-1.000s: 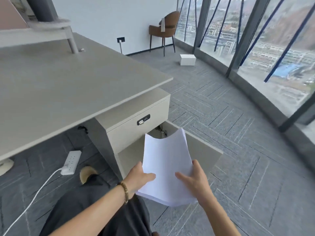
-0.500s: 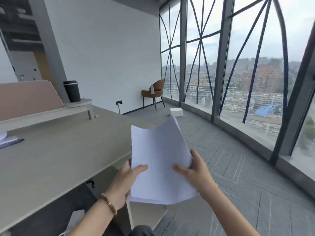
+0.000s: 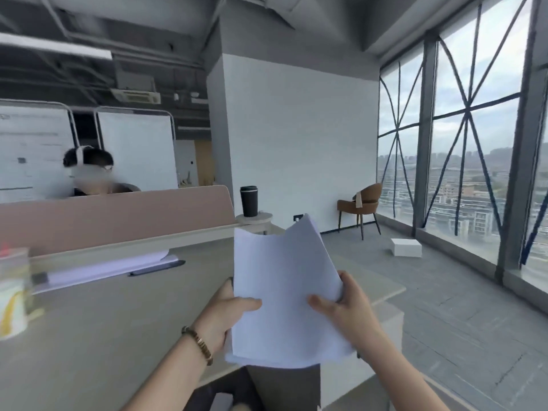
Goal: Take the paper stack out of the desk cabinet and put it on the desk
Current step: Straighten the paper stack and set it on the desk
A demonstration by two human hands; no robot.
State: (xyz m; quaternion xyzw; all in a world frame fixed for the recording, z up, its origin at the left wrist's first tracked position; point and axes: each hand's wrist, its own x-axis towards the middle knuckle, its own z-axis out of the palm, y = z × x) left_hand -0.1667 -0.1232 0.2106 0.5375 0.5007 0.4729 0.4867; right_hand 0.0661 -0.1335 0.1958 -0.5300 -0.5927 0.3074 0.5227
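The desk (image 3: 103, 336) fills nine o'clock. The paper stack (image 3: 284, 295) hangs above its near edge at six, bowed for stiffness. The left hand (image 3: 228, 315) and right hand (image 3: 347, 312) pinch its sides, thumbs on top. The cabinet, probably below, is hidden.

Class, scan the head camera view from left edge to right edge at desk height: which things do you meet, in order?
White and yellow cup → black pen → black tumbler → held white paper stack → brown chair → white box on the floor.
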